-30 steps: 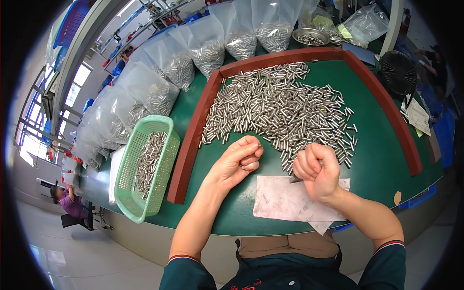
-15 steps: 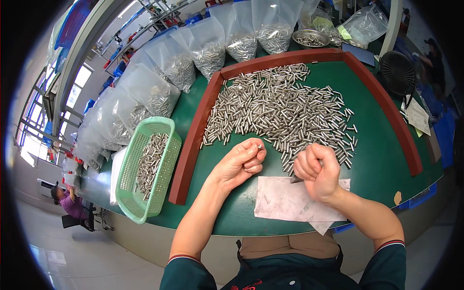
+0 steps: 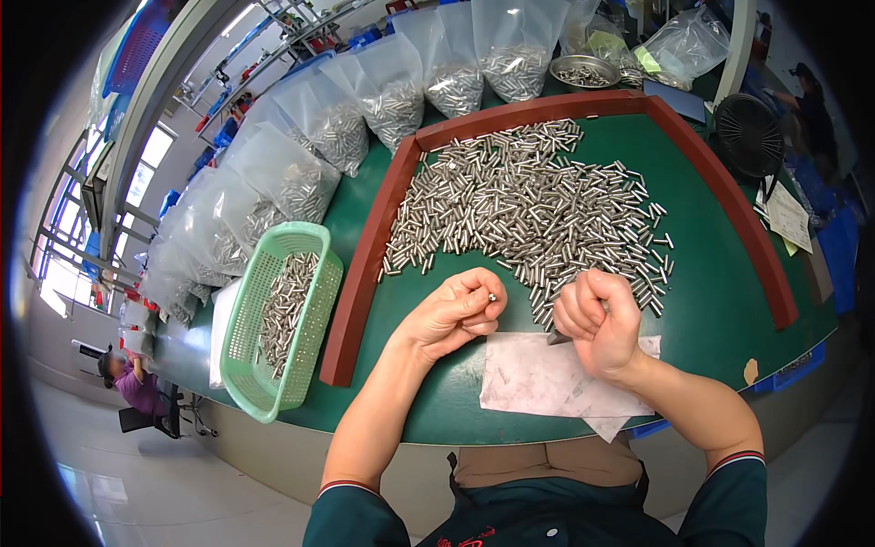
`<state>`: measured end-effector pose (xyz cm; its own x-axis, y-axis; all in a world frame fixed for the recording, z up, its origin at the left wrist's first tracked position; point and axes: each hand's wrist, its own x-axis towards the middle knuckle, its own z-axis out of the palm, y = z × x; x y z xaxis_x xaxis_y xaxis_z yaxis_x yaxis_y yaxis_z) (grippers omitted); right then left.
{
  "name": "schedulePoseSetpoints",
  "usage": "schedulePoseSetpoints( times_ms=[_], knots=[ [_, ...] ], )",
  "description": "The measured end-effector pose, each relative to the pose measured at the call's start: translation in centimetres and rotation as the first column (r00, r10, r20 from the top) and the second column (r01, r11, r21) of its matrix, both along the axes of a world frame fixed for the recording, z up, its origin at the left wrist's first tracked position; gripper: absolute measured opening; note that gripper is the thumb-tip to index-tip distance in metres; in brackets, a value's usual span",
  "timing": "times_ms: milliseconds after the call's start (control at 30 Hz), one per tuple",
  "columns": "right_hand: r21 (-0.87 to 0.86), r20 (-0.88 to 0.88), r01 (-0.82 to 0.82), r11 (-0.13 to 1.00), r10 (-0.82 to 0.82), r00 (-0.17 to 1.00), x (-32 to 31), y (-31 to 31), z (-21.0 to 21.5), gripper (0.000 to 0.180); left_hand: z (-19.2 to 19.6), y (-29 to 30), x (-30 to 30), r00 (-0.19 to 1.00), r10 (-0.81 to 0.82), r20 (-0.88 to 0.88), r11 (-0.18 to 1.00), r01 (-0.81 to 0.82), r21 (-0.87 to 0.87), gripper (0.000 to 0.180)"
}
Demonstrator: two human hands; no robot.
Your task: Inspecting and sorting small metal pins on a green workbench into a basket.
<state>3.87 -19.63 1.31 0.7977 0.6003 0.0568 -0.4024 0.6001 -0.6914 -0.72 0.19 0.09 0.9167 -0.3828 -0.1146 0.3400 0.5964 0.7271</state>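
Observation:
A small metal pin [image 3: 492,297] is pinched in my left hand [image 3: 453,316], its shiny end showing past thumb and forefinger. My right hand [image 3: 597,324] is closed in a fist above a stained pinkish-white cloth [image 3: 529,378]. From under that fist juts the dark tip of something [image 3: 557,337]; the rest is hidden by the fingers. Beyond both hands a broad heap of short metal pins [image 3: 529,201] spreads over the green tabletop [image 3: 702,246]. Left of my left hand, a light green plastic basket [image 3: 239,342] contains more pins [image 3: 289,310].
A reddish-brown wooden frame [image 3: 365,283] borders the heap on three sides. Clear bags of pins [image 3: 392,105] line the table's back and left. A metal bowl [image 3: 583,73] and a black fan [image 3: 749,137] stand at the back right. Another person [image 3: 141,383] sits far left.
My left hand has turned slightly and dropped a little, so the pin's end now points more to the right. My right hand stays in the same place.

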Motion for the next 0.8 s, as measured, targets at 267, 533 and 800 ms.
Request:
schedulePoseSetpoints(
  times_ms=[267, 533, 800],
  knots=[
    [0.063, -0.019, 0.029, 0.998, -0.028, 0.999, 0.1, -0.1, -0.2, 0.04, 1.7, -1.1, -0.4, 1.0, 0.022, -0.015, 0.957, -0.017, 0.291, 0.011],
    [0.019, 0.073, 0.002, 1.0, -0.004, 0.997, 0.3, -0.1, 0.0, 0.041, 2.1, -4.9, -2.5, 0.915, -0.229, 0.332, 0.125, -0.311, 0.942, 0.015],
    [0.023, 0.088, -0.013, 1.0, 0.011, 0.996, -0.6, 0.0, -0.4, 0.039, 2.2, -4.9, -2.5, 0.924, -0.261, 0.279, 0.049, -0.276, 0.96, 0.013]
  ],
)
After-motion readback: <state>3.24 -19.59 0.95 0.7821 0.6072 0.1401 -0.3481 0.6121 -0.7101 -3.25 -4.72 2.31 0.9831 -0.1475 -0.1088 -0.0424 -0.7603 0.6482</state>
